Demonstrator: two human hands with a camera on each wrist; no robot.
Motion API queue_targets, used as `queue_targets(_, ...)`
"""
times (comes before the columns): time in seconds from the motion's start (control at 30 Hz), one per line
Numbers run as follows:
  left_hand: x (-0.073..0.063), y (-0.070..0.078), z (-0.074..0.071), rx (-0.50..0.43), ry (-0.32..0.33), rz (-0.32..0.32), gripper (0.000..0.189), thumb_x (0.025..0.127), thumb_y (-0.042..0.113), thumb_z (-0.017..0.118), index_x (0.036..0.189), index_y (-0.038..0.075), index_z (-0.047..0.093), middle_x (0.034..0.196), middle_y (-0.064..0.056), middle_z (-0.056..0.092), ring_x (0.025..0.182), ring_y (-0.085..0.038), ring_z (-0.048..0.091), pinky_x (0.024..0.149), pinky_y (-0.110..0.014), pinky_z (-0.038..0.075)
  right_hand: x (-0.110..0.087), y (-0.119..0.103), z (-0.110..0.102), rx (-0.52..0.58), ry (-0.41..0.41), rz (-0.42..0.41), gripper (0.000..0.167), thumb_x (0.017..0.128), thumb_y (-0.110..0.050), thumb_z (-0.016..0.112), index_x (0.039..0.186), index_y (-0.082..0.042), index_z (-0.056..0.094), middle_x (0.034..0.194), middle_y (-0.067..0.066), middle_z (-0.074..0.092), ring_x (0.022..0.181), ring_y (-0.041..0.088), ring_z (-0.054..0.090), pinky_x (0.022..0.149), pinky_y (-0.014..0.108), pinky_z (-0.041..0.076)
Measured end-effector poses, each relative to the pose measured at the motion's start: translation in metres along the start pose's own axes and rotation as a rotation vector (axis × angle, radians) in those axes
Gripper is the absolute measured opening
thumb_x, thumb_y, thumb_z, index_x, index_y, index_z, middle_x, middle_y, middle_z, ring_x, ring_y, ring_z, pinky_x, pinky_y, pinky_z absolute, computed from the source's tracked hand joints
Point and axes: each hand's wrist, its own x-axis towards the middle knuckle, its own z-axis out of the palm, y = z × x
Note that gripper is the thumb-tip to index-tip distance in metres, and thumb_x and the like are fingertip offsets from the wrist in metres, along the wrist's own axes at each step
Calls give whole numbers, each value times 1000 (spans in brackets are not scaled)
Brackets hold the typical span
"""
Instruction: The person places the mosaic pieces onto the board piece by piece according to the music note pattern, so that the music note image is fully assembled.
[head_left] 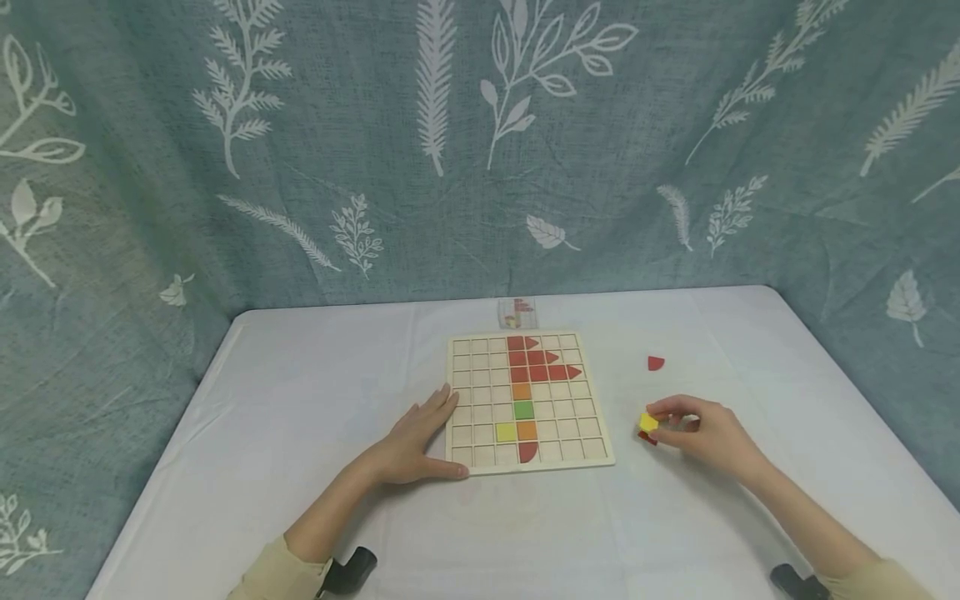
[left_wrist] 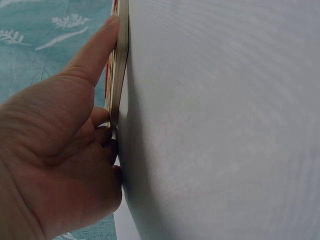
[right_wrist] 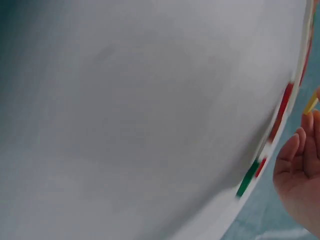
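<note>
A square wooden grid board (head_left: pixel 476 412) lies on the table. My left hand (head_left: pixel 412 437) rests at its left side, fingers fairly straight along that edge and thumb at the near corner. Red squares and pointed pieces make three rows at the board's top. Below them runs a column of orange, green (head_left: pixel 523 410), orange and a rounded red piece (head_left: pixel 528 452), with a yellow square (head_left: pixel 506 432) beside it. Right of the board, my right hand (head_left: pixel 708 433) pinches a small yellow piece (head_left: pixel 648 423) between thumb and fingers. A dark red piece (head_left: pixel 647 437) shows just below it.
A rounded red piece (head_left: pixel 656 363) lies on the white tabletop (head_left: pixel 337 375) farther back. Behind the board is a small pattern card (head_left: pixel 517 313). In the right wrist view, a green piece (right_wrist: pixel 247 177) lies near the hand. Leaf-patterned curtain (head_left: pixel 375 125) encloses the table.
</note>
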Motion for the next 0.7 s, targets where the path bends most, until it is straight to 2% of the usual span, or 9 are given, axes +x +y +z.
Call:
queue_targets(0.2,1,0,0,6,-3,-15,109,76,48,80,155,2,19,162,-15,6,149,-29,4,120,-46,2,9,-26,22,101,-50,8,28,82,-24,79,107,-13,71,96,-1,66,84,19,54,65,25,48)
queue_targets(0.37,2,-2,1,12,2,-13,109,76,48,80,155,2,20,162,-14,7,149,-29,5,120,-46,3,16,-46,44,108,-98,-75,22,80,-23,81,101,-20,73,94,-7,67,86,18,54,70,25,49)
queue_targets(0.57,3,-2,3,20,7,1,110,76,49,80,155,2,20,162,-15,8,149,-29,5,120,-47,3,25,-70,69,108,-178,-151,18,80,-26,82,96,-25,72,89,-9,64,82,16,54,64,25,47)
queue_targets(0.7,3,-3,3,19,8,-6,110,76,49,80,155,2,19,162,-14,7,149,-29,4,120,-47,3,30,-85,83,74,-227,-272,19,79,-25,82,95,-27,72,90,-14,64,82,13,54,67,26,48)
